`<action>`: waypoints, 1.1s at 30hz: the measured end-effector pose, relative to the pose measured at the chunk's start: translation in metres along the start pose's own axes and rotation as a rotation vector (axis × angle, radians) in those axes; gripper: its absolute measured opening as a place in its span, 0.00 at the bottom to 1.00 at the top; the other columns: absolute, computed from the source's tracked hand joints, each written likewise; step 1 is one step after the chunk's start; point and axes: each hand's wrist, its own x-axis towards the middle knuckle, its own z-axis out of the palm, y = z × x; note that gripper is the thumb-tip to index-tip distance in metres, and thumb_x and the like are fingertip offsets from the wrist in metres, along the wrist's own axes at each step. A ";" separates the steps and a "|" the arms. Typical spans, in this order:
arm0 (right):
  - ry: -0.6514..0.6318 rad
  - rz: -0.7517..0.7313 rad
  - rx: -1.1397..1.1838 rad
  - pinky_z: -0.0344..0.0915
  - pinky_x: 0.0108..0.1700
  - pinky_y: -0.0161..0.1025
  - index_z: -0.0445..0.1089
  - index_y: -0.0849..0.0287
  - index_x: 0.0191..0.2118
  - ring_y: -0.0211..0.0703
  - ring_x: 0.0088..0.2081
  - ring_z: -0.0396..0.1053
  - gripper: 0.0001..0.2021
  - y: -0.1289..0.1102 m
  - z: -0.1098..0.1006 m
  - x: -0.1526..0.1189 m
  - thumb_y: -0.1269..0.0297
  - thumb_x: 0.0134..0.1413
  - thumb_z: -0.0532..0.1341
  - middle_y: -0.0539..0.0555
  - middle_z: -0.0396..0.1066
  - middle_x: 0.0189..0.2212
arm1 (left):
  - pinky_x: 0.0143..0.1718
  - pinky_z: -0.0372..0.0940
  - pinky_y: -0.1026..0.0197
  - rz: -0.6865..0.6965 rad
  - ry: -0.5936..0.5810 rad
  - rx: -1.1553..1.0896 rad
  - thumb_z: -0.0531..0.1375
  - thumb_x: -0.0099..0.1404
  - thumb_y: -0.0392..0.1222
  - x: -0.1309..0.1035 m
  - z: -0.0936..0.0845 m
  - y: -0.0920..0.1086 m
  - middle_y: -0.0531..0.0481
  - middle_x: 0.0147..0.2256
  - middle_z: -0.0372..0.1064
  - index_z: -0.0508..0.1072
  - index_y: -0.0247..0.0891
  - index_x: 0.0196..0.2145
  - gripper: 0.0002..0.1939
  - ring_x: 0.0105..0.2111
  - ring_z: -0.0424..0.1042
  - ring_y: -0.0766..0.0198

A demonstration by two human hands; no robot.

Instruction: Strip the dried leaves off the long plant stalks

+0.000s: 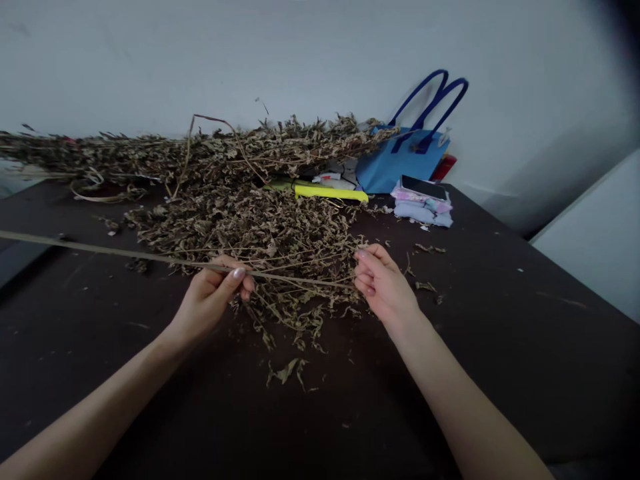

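Observation:
A long dried stem [125,253] runs from the left edge across to the right hand. My left hand [220,283] is closed around it, thumb on top, near the middle of the view. At the stem's thinner end, my right hand [380,277] pinches with its fingertips; thin side twigs reach it too. Beneath and behind both hands lies a loose heap of dried, curled leaves [250,227] on the dark table [500,347]. A few leaves [287,371] lie nearer the front, apart from the heap.
Behind the heap, a long bundle of dried leafy stems [150,157] lies along the wall. A yellow-handled tool [330,194], a blue bag [387,163] and a phone [424,188] on tissue packs [420,212] are at the back. A grey flat object [20,263] sits at the left.

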 end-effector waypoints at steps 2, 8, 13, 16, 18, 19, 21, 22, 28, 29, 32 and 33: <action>0.002 0.024 0.016 0.37 0.15 0.28 0.60 0.57 0.26 0.27 0.15 0.37 0.09 0.003 -0.002 0.002 0.64 0.46 0.63 0.40 0.45 0.14 | 0.25 0.64 0.66 0.009 -0.013 0.047 0.57 0.63 0.46 0.000 -0.001 0.000 0.50 0.29 0.67 0.72 0.35 0.29 0.12 0.23 0.66 0.70; -0.063 0.163 0.066 0.40 0.14 0.27 0.62 0.59 0.27 0.24 0.15 0.43 0.09 0.005 -0.016 0.010 0.65 0.43 0.65 0.43 0.58 0.19 | 0.25 0.63 0.66 0.005 -0.014 0.097 0.57 0.64 0.46 0.002 -0.003 -0.001 0.50 0.29 0.67 0.71 0.35 0.29 0.12 0.23 0.66 0.69; -0.027 0.130 0.112 0.42 0.15 0.26 0.60 0.59 0.25 0.24 0.15 0.42 0.09 0.001 -0.027 0.018 0.66 0.42 0.64 0.44 0.61 0.21 | 0.26 0.64 0.66 -0.004 -0.023 0.058 0.56 0.64 0.46 0.003 -0.004 -0.001 0.51 0.29 0.66 0.71 0.36 0.29 0.11 0.24 0.66 0.70; 0.011 0.084 0.112 0.45 0.15 0.26 0.61 0.59 0.25 0.24 0.15 0.44 0.10 0.000 -0.031 0.021 0.66 0.41 0.65 0.44 0.62 0.21 | 0.26 0.64 0.67 -0.008 -0.024 0.034 0.56 0.64 0.45 0.002 -0.003 -0.001 0.52 0.28 0.65 0.70 0.37 0.30 0.10 0.23 0.66 0.71; 0.037 0.046 0.106 0.47 0.16 0.27 0.62 0.59 0.26 0.25 0.16 0.47 0.10 -0.001 -0.034 0.022 0.66 0.41 0.65 0.45 0.64 0.22 | 0.25 0.64 0.67 -0.009 -0.016 0.026 0.57 0.64 0.45 0.002 -0.003 -0.002 0.52 0.28 0.66 0.70 0.36 0.29 0.10 0.23 0.65 0.71; 0.056 0.018 0.076 0.48 0.16 0.27 0.63 0.58 0.27 0.25 0.16 0.49 0.09 -0.002 -0.036 0.023 0.64 0.42 0.65 0.45 0.65 0.23 | 0.25 0.64 0.67 -0.011 -0.010 0.015 0.57 0.64 0.45 0.002 -0.003 -0.002 0.52 0.28 0.66 0.70 0.36 0.30 0.10 0.23 0.65 0.70; 0.114 -0.074 -0.076 0.51 0.17 0.29 0.65 0.57 0.32 0.26 0.16 0.51 0.10 -0.003 -0.042 0.024 0.60 0.45 0.64 0.48 0.69 0.28 | 0.25 0.64 0.66 -0.020 0.001 -0.011 0.58 0.63 0.46 0.002 -0.004 -0.003 0.52 0.28 0.67 0.70 0.37 0.31 0.10 0.23 0.66 0.70; 0.145 -0.137 -0.206 0.53 0.17 0.30 0.66 0.56 0.36 0.27 0.17 0.53 0.11 -0.004 -0.046 0.024 0.58 0.46 0.63 0.50 0.70 0.32 | 0.26 0.64 0.66 -0.027 0.003 -0.024 0.58 0.63 0.46 0.002 -0.004 -0.003 0.52 0.27 0.67 0.69 0.37 0.31 0.09 0.23 0.66 0.69; 0.113 -0.290 -0.846 0.60 0.21 0.35 0.71 0.57 0.40 0.33 0.18 0.59 0.13 -0.004 -0.047 0.019 0.59 0.49 0.61 0.52 0.70 0.28 | 0.26 0.64 0.66 -0.064 0.000 -0.080 0.59 0.62 0.45 0.001 -0.003 -0.003 0.52 0.26 0.68 0.69 0.37 0.31 0.09 0.24 0.66 0.69; 0.049 -0.230 -0.840 0.60 0.22 0.35 0.72 0.57 0.40 0.34 0.18 0.59 0.12 -0.004 -0.043 0.018 0.59 0.49 0.61 0.50 0.68 0.22 | 0.26 0.63 0.66 -0.069 -0.002 -0.087 0.59 0.62 0.45 0.001 -0.003 -0.002 0.52 0.26 0.68 0.69 0.37 0.31 0.09 0.24 0.66 0.69; -0.114 -0.108 -0.750 0.60 0.24 0.35 0.72 0.57 0.41 0.36 0.17 0.59 0.13 -0.001 -0.032 0.014 0.59 0.49 0.61 0.45 0.60 0.13 | 0.27 0.64 0.66 -0.073 -0.014 -0.109 0.59 0.62 0.45 0.000 -0.002 -0.001 0.53 0.26 0.68 0.68 0.37 0.33 0.08 0.24 0.66 0.69; -0.143 -0.104 -0.728 0.59 0.24 0.35 0.72 0.56 0.41 0.36 0.18 0.59 0.13 0.000 -0.029 0.014 0.58 0.49 0.61 0.45 0.61 0.14 | 0.27 0.64 0.66 -0.069 -0.020 -0.113 0.59 0.62 0.45 -0.001 -0.002 -0.001 0.53 0.26 0.68 0.68 0.37 0.33 0.08 0.24 0.66 0.69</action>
